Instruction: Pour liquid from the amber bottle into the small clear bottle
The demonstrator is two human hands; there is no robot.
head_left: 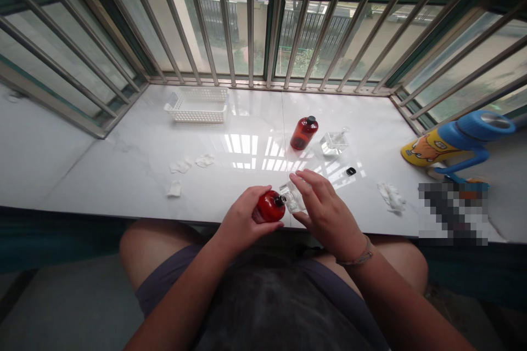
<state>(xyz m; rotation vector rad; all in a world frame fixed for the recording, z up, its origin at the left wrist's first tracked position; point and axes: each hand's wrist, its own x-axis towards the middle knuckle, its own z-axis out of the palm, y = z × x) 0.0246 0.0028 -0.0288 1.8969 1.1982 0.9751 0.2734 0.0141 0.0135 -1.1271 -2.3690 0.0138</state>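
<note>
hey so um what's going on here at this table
The person's left hand holds a red bottle at the table's near edge. The right hand holds a clear glass bottle tipped toward its dark neck; whether liquid is flowing, I can't tell. Beyond them stand another red bottle, with a black top, and a second clear bottle. A small black cap lies loose nearby.
</note>
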